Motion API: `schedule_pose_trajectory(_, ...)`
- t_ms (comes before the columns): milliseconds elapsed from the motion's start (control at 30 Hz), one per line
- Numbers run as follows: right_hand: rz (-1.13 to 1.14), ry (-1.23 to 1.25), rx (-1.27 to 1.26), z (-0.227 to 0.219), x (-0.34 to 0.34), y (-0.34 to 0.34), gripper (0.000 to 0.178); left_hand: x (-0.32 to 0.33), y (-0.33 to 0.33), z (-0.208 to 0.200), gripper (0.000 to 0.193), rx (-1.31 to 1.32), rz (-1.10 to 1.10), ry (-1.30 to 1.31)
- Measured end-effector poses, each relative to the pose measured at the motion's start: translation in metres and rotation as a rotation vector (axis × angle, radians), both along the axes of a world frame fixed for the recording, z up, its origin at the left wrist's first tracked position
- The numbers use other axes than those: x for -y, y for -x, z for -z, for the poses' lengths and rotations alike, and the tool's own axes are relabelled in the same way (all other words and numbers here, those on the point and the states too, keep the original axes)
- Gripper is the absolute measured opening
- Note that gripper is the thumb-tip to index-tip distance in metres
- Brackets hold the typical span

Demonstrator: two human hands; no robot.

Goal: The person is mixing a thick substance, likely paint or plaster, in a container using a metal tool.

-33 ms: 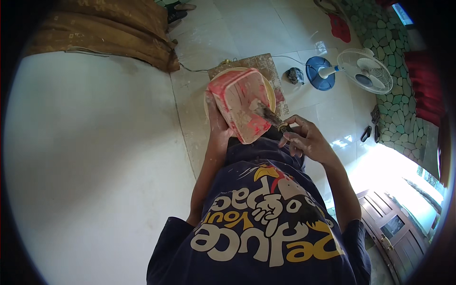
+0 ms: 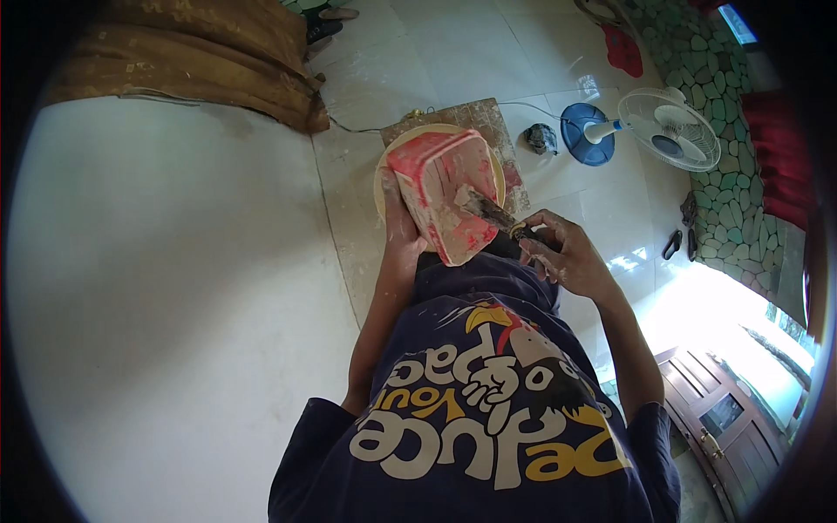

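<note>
A red plastic tub point(image 2: 446, 187), smeared with pale plaster, is tilted so that its inside shows. My left hand point(image 2: 401, 213) grips it by the left side, its fingers partly hidden behind the tub. In my right hand point(image 2: 562, 253) is a putty knife point(image 2: 495, 213) with a dark, crusted handle. Its plaster-coated blade reaches inside the tub, against or close to the inner face. Both hands carry dried plaster smears. Under the tub shows the rim of a round cream-coloured vessel point(image 2: 381, 196), mostly covered.
A stained board point(image 2: 479, 113) lies on the tiled floor beneath. A standing fan point(image 2: 588, 135) and a dark bundle point(image 2: 540, 138) are to the right. A white wall point(image 2: 174, 261) rises close on the left; brown cloth point(image 2: 200, 52) hangs beyond. Dark sandals point(image 2: 673, 245) lie at right.
The tub has turned a little in my left hand, its inside now facing more to the right. The putty knife's blade has shifted slightly left.
</note>
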State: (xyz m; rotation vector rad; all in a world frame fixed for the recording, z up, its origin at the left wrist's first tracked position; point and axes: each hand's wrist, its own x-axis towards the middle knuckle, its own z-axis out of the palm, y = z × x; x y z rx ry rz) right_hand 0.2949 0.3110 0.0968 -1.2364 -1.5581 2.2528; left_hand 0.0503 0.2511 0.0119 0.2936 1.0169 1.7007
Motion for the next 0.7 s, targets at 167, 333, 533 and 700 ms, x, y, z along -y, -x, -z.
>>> schedule_pose_trajectory(167, -0.228, -0.382, 0.128, -0.004, -0.007, -0.007, 0.023, 0.001, 0.010, -0.003, 0.082, 0.097, 0.068, 0.019)
schedule_pose_trajectory(333, -0.167, -0.188, 0.129, -0.004, -0.016, -0.042, 0.022, 0.020, 0.039, 0.013, 0.076, 0.222, -0.007, -0.113)
schedule_pose_trajectory(533, -0.091, 0.015, 0.148, -0.026, -0.012, -0.033, 0.023, 0.024, 0.050, 0.012, 0.066, 0.099, 0.026, -0.126)
schedule_pose_trajectory(700, -0.195, -0.502, 0.203, -0.044, 0.000, -0.008, 0.027, 0.020, 0.043, 0.018, 0.075, 0.138, -0.089, -0.025)
